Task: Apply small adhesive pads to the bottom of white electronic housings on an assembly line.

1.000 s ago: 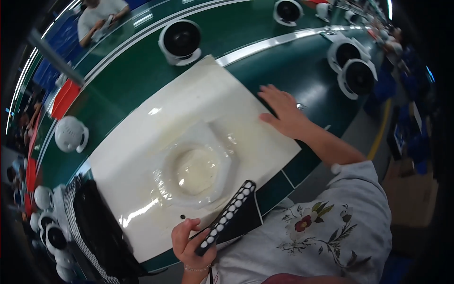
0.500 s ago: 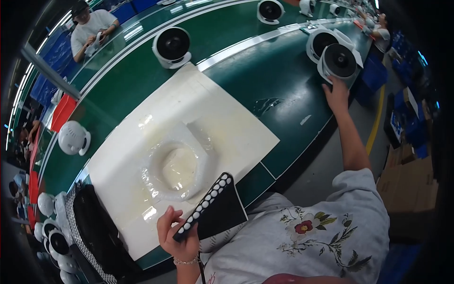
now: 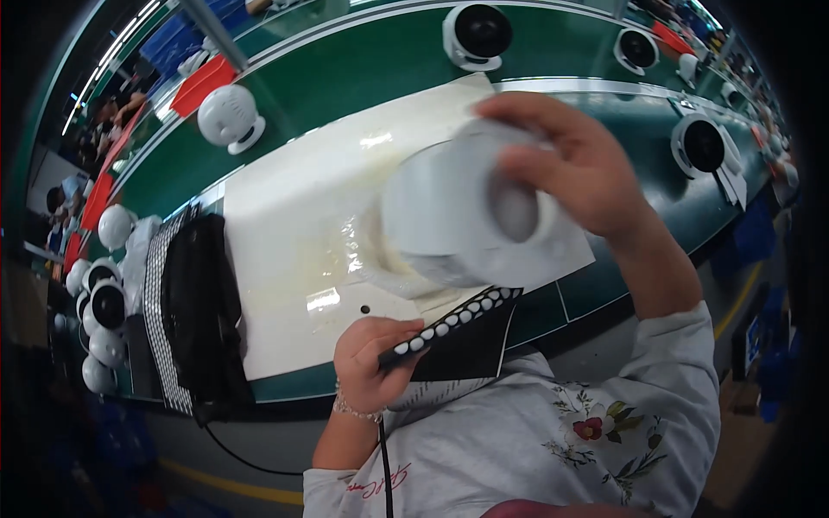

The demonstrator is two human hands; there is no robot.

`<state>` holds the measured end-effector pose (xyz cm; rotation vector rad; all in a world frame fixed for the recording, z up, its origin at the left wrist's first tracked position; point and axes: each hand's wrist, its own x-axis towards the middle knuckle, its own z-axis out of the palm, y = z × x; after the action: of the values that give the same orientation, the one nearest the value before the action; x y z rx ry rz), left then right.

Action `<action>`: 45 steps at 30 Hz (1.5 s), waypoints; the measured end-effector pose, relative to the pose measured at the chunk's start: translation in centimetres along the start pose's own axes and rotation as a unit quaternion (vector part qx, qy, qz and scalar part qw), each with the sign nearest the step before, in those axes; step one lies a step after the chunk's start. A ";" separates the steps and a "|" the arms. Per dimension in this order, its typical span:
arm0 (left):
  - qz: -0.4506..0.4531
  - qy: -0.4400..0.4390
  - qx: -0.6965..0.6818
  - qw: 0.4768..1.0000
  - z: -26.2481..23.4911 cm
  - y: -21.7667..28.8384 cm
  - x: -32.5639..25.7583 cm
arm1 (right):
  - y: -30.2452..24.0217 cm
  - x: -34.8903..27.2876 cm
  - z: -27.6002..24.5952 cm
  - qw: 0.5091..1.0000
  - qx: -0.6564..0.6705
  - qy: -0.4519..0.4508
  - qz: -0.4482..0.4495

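My right hand (image 3: 587, 164) grips a white desk fan (image 3: 432, 207) by its base, over the white board (image 3: 285, 259). The fan is smeared by motion and its front is turned away. Beneath it, mostly hidden, lies a plastic-wrapped padded ring (image 3: 380, 276) on the board. My left hand (image 3: 367, 354) holds a black sheet (image 3: 471, 345) whose upper edge carries a row of round white pads (image 3: 442, 330). A small black disc (image 3: 364, 309) rests on the board just above my left hand.
A black bag with a checkered edge (image 3: 203, 311) lies at the board's left. Several white fans (image 3: 105, 302) crowd the far left. Other fans stand beyond the board (image 3: 477, 36) and at the right (image 3: 701, 147). Red trays (image 3: 203, 86) line the back left.
My right hand has taken a fan from the far right and carried it left over the ring. The view has turned right. My left hand keeps hold of the padded sheet.
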<state>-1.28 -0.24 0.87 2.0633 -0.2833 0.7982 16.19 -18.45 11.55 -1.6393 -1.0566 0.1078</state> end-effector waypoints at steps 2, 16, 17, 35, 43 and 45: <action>-0.030 -0.001 -0.007 1.000 -1.0 -0.1 0.0 | 0.3 2.5 3.3 0.996 -0.026 -0.088 0.004; -0.096 0.027 -0.038 0.994 -1.3 -0.6 -0.5 | -0.3 -5.1 7.5 0.944 -0.278 -0.012 -0.178; -0.083 0.030 -0.032 0.996 -1.4 -0.7 -0.5 | 0.1 -5.2 7.5 0.939 -0.287 -0.015 -0.187; -0.034 0.044 -0.011 0.998 -1.2 -0.8 -0.4 | -0.2 -5.7 9.8 0.952 -0.139 -0.023 -0.270; 0.036 0.030 0.005 0.999 -1.3 -1.5 -0.5 | -1.3 -4.0 10.8 0.969 -0.049 -0.095 -0.224; 0.028 -0.009 0.027 0.999 -1.5 -1.5 -0.4 | -1.2 -3.8 10.2 0.955 -0.037 -0.114 -0.270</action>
<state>-1.47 1.80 0.24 2.1229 -0.3329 0.8291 7.47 -13.53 7.06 -1.3694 -1.6707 -0.1104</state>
